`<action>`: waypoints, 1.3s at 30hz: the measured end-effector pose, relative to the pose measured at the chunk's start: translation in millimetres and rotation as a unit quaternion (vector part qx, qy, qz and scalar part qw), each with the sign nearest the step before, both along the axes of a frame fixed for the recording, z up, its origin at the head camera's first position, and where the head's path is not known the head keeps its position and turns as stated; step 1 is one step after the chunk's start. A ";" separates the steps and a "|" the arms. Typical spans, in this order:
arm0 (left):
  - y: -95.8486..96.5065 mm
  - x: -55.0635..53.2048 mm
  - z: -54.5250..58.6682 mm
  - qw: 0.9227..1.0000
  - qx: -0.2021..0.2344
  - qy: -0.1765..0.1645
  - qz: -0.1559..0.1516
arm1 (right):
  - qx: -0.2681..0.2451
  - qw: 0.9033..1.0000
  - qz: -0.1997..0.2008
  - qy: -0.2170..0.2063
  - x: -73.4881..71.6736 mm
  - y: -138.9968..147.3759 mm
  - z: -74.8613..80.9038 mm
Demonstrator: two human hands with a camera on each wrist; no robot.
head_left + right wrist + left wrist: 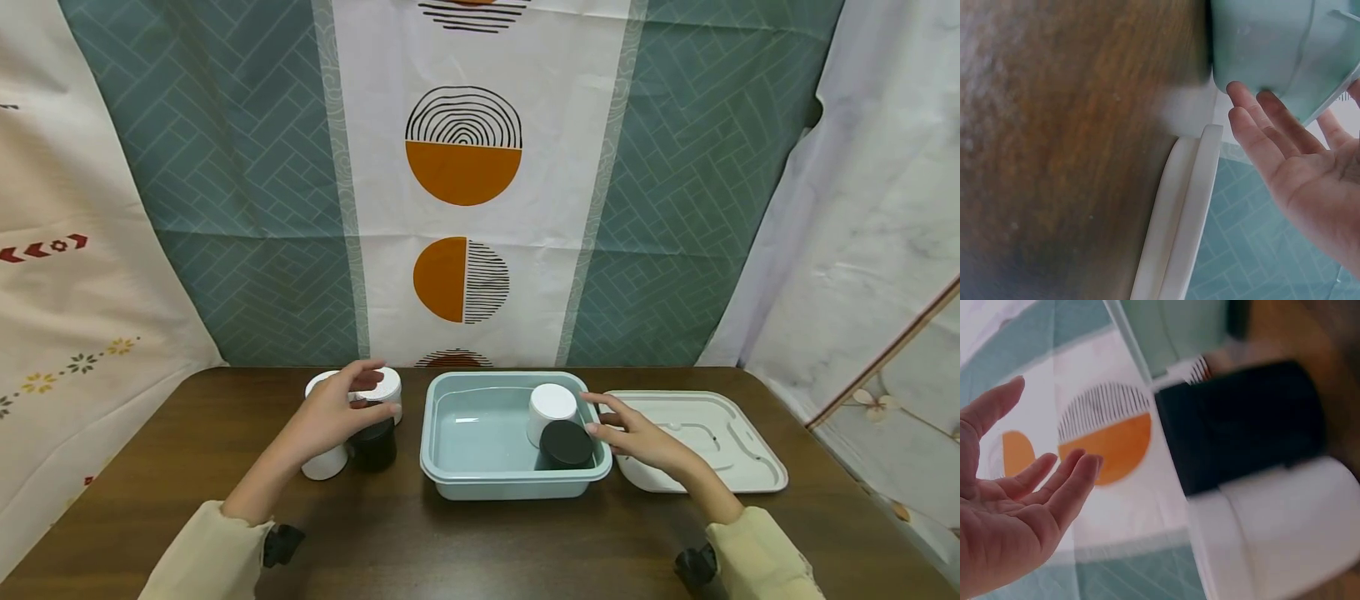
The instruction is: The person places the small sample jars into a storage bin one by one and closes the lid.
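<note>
My left hand (pixel 330 421) hovers over a group of lidded jars at the left, fingers loosely bent and holding nothing. Below it stand a black jar (pixel 375 450) and white jars (pixel 390 387), partly hidden by the hand. The left wrist view has the black jar (pixel 1247 425) beside a white jar (pixel 1285 525), both apart from the fingers. My right hand (pixel 637 437) is at the right side of a pale blue-green plastic tub (pixel 510 490), fingers spread and gripping nothing; whether they touch it is unclear. Inside the tub, a white jar (pixel 552 404) stands behind a black jar (pixel 567 446).
A white lid (pixel 738 454) lies flat on the brown wooden table (pixel 465 550), right of the tub and partly under the right forearm. Patterned curtains (pixel 262 167) hang behind the table's back edge and along both sides.
</note>
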State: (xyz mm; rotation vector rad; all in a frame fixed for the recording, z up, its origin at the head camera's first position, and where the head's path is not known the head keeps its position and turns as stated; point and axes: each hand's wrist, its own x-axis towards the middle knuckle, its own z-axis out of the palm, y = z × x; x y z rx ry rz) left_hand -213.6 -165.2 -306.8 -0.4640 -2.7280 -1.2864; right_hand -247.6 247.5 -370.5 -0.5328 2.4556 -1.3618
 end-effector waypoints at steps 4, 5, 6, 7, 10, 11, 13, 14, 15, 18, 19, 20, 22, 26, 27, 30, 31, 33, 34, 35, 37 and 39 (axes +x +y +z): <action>-20.7 5.1 -5.2 0.999 -0.018 0.027 0.032 | 0.003 1.000 -0.001 -0.001 0.3 -0.5 0.5; -25.7 6.1 -6.8 0.998 -0.024 0.030 0.041 | 0.004 1.000 -0.001 -0.001 0.3 -0.5 0.6; -30.5 7.2 -8.7 0.998 -0.031 0.032 0.049 | 0.005 1.000 -0.002 -0.001 0.3 -0.5 0.6; -35.1 8.2 -10.7 0.997 -0.035 0.034 0.055 | 0.005 1.000 -0.002 -0.001 0.3 -0.4 0.6; -47.7 10.3 -16.8 0.996 -0.047 0.032 0.072 | 0.005 1.000 -0.003 -0.001 0.1 -0.4 0.5; -51.3 10.8 -18.6 0.995 -0.051 0.034 0.076 | 0.005 1.000 -0.004 -0.001 0.1 -0.3 0.4; -57.5 11.6 -22.0 0.994 -0.058 0.036 0.082 | 0.004 1.000 -0.003 -0.001 0.0 -0.2 0.2; -60.2 12.1 -23.5 0.994 -0.064 0.036 0.085 | 0.004 1.000 -0.003 -0.001 -0.1 -0.2 0.0; -62.6 12.6 -24.9 0.993 -0.070 0.034 0.087 | 0.003 1.000 -0.004 -0.001 0.0 -0.2 0.0; -68.8 12.8 -29.9 0.991 -0.094 0.028 0.089 | 0.004 1.000 -0.004 -0.001 -0.1 -0.1 -0.4; -70.3 13.0 -31.5 0.991 -0.100 0.026 0.090 | 0.004 1.000 -0.004 -0.001 -0.1 -0.1 -0.5; -71.8 12.8 -33.2 0.990 -0.107 0.024 0.090 | 0.004 1.000 -0.005 0.000 0.0 -0.2 -0.5; -74.2 12.2 -36.7 0.989 -0.115 0.023 0.092 | 0.003 1.000 -0.006 0.000 0.1 -0.3 -0.5; -76.0 11.2 -42.6 0.988 -0.123 0.022 0.095 | 0.002 1.000 -0.007 0.001 0.2 -0.3 -0.3; -76.1 10.8 -43.9 0.987 -0.124 0.022 0.096 | 0.001 1.000 -0.006 0.001 0.3 -0.3 -0.3; -76.4 9.6 -46.8 0.987 -0.125 0.022 0.097 | 0.000 1.000 -0.005 0.000 0.3 -0.2 -0.3; -76.3 9.5 -47.4 0.987 -0.125 0.021 0.099 | 0.000 1.000 -0.005 0.000 0.3 -0.2 -0.3; -75.9 9.5 -48.3 0.987 -0.123 0.021 0.101 | 0.000 1.000 -0.004 0.000 0.2 -0.1 -0.5; -75.4 9.8 -48.7 0.987 -0.121 0.021 0.103 | 0.001 1.000 -0.004 0.000 0.2 -0.1 -0.6; -75.0 10.1 -49.0 0.987 -0.119 0.021 0.105 | 0.001 1.000 -0.004 0.000 0.2 0.0 -0.7; -74.4 10.2 -49.8 0.987 -0.117 0.025 0.108 | 0.001 1.000 -0.004 -0.001 0.2 0.0 -0.8; -74.0 10.1 -50.5 0.986 -0.118 0.029 0.111 | 0.002 1.000 -0.006 -0.002 0.1 -0.2 -0.8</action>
